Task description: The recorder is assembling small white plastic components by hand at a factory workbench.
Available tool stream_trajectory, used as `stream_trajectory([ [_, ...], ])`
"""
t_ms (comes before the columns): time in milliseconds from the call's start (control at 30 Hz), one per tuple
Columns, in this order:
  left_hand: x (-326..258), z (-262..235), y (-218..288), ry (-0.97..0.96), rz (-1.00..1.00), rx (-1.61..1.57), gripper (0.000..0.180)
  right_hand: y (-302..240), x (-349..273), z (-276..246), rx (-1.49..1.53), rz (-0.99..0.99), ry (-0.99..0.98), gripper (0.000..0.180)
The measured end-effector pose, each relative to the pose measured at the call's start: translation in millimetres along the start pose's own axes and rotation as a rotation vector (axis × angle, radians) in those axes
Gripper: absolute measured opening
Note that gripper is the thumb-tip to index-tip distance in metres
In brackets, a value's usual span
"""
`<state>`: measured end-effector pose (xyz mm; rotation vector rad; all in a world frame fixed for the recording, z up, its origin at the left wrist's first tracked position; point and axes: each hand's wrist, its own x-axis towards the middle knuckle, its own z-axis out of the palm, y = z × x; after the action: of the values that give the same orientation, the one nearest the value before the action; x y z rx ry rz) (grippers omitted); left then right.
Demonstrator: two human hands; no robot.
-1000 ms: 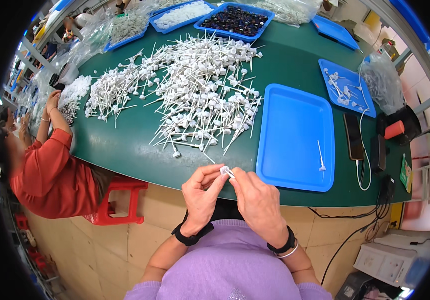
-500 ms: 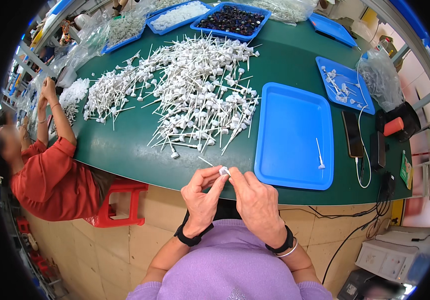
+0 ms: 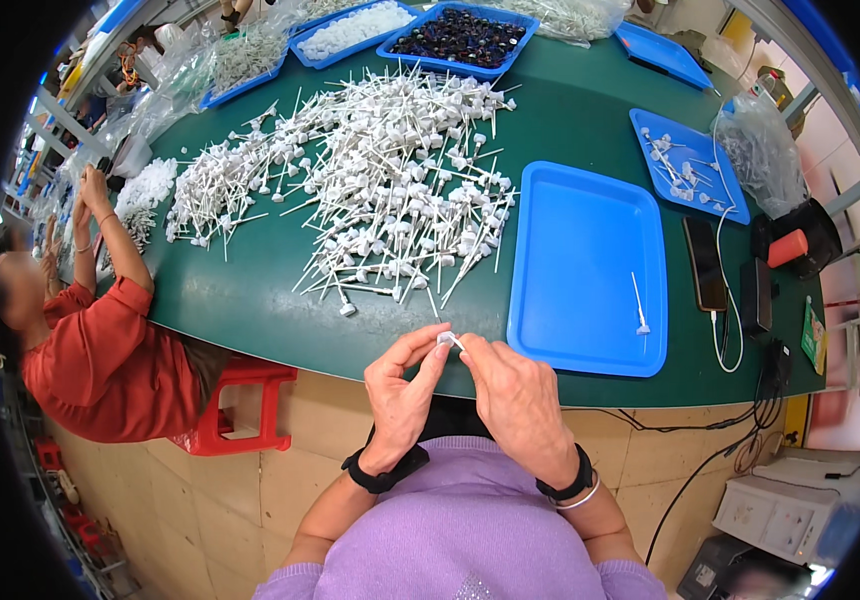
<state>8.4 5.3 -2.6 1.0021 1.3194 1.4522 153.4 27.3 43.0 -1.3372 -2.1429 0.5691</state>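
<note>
My left hand [image 3: 403,390] and my right hand [image 3: 516,394] meet just below the front edge of the green table [image 3: 250,290]. Between their fingertips they pinch one small white plastic pump piece with a thin tube [image 3: 447,340]. Just beyond the hands lies a big heap of the same white pieces with tubes [image 3: 390,190]. To the right of my hands sits a blue tray [image 3: 585,270] with a single white piece [image 3: 639,310] in it.
A person in a red top [image 3: 100,350] works at the table's left, seated on a red stool [image 3: 240,405]. Blue trays with white and dark parts [image 3: 460,35] stand at the back. A phone on a cable [image 3: 705,265], a plastic bag [image 3: 760,150] and another blue tray [image 3: 685,160] lie right.
My hands stay together at the table edge, turning the small white piece slightly between the fingers. The person on the left has shifted their raised arms a little.
</note>
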Motion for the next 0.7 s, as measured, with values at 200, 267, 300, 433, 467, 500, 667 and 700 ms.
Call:
stream_trajectory([
  [200,0,-2,-5,-0.026,-0.058,-0.082,0.024,2,-1,2,0.056,0.029,-0.03,0.011],
  [267,0,-2,-6,-0.025,-0.062,-0.106,0.024,2,1,1,0.091,0.031,-0.032,0.01],
  [300,0,-2,-8,-0.024,-0.057,-0.117,0.023,3,1,1,0.108,0.033,-0.033,0.01],
  [433,1,0,-9,-0.028,-0.048,-0.152,0.021,7,5,0,0.24,0.069,-0.091,0.009],
  [467,0,1,-8,-0.022,-0.012,-0.117,0.021,8,6,-2,0.275,0.084,-0.119,0.01],
  [500,0,2,-8,-0.015,0.024,-0.083,0.02,9,8,-4,0.31,0.099,-0.146,0.011],
  [667,0,2,-7,0.001,0.071,-0.009,0.02,10,13,-10,0.331,0.097,-0.191,0.013],
  [700,0,2,-7,0.007,0.039,-0.049,0.021,8,12,-9,0.308,0.109,-0.188,0.013],
])
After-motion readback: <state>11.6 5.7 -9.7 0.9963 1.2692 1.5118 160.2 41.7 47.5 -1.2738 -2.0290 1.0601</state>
